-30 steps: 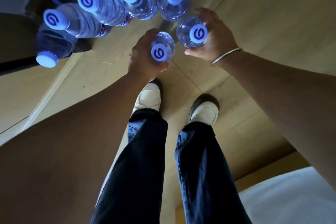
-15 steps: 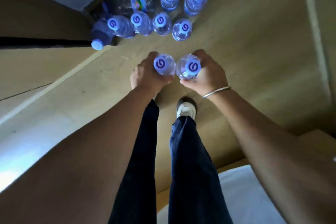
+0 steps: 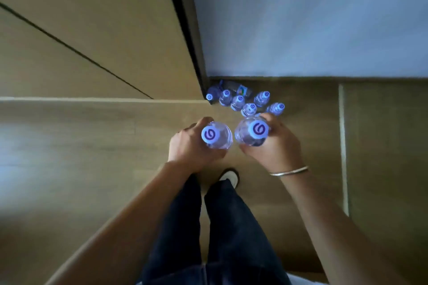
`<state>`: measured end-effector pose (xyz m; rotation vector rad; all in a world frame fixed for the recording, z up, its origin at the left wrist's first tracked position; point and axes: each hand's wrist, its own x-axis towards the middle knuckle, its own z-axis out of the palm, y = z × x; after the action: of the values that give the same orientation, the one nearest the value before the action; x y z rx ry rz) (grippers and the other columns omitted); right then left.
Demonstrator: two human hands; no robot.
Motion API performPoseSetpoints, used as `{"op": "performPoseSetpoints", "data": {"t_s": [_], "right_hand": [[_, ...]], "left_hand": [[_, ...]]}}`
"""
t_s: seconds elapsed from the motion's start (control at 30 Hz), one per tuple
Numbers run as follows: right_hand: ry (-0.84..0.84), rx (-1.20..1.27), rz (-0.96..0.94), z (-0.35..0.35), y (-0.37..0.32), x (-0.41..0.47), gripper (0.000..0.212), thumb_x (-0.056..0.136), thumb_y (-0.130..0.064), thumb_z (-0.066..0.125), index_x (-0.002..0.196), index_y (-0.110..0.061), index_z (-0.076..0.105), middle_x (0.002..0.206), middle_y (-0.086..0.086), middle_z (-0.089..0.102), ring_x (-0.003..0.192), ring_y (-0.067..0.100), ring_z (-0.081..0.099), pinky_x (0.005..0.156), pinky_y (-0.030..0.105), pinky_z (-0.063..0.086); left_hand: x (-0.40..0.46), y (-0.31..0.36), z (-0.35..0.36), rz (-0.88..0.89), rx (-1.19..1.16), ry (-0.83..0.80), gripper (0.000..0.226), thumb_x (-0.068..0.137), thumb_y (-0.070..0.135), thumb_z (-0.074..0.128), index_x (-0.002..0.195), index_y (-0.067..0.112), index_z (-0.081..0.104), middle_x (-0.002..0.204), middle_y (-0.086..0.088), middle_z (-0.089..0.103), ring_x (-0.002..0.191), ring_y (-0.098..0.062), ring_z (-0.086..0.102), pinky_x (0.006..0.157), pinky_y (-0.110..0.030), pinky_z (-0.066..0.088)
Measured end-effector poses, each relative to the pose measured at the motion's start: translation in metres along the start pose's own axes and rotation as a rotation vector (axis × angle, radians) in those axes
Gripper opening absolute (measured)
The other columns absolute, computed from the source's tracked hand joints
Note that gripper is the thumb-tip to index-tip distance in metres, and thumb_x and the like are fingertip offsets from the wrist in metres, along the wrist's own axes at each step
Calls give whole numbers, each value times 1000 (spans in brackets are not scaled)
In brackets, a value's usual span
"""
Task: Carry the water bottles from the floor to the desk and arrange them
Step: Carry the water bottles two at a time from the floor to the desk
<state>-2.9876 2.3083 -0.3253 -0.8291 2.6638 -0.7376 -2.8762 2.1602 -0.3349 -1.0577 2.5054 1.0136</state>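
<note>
Floor (image 3: 69, 146) wide, wooden; cluster of remaining bottles (image 3: 245, 102) in corner by wall. Left hand (image 3: 190, 148) grips left bottle (image 3: 216, 135), right hand (image 3: 275, 146) grips right bottle (image 3: 251, 132), both upright, off floor. Risk: bottles knock together, grip slips.
</note>
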Motion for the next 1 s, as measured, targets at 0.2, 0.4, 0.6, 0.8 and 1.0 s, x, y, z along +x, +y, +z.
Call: {"op": "performPoseSetpoints", "data": {"t_s": [0.2, 0.4, 0.6, 0.8, 1.0], "right_hand": [[-94, -35, -318, -31, -133, -15, 47, 58, -42, 76, 86, -8, 59, 75, 8, 65, 69, 34, 65, 53, 38, 51], [-266, -10, -538, -9, -266, -50, 45, 60, -49, 75, 85, -15, 57, 83, 1, 64, 83, 25, 64, 62, 32, 46], [-422, 40, -669, 30, -381, -108, 52, 61, -50, 75, 99, -20, 56, 100, -2, 67, 95, 23, 62, 76, 33, 50], [-518, -6, -876, 83, -461, -151, 58, 56, -52, 77, 102, -23, 56, 95, -2, 70, 91, 24, 64, 69, 28, 45], [-570, -69, -1047, 132, -536, -173, 61, 51, -57, 74, 97, -22, 56, 90, 0, 69, 85, 29, 65, 65, 29, 46]], "left_hand": [[-90, -42, -105, -171, -107, 318, 64, 41, 65, 68, 97, 42, 48, 76, 16, 65, 76, -15, 64, 61, -21, 38], [-187, -120, -189, -322, -147, 584, 60, 42, 65, 67, 93, 39, 52, 62, 24, 56, 62, -6, 53, 52, -9, 33], [-284, -199, -241, -433, -287, 808, 50, 46, 52, 72, 90, 30, 61, 78, 14, 65, 79, -13, 62, 70, -23, 44], [-352, -268, -257, -530, -370, 978, 49, 51, 34, 85, 93, 30, 62, 79, 15, 65, 79, -13, 65, 74, -27, 50], [-385, -322, -264, -667, -426, 1113, 49, 54, 36, 85, 96, 33, 59, 79, 17, 65, 79, -12, 65, 74, -31, 54]]}}
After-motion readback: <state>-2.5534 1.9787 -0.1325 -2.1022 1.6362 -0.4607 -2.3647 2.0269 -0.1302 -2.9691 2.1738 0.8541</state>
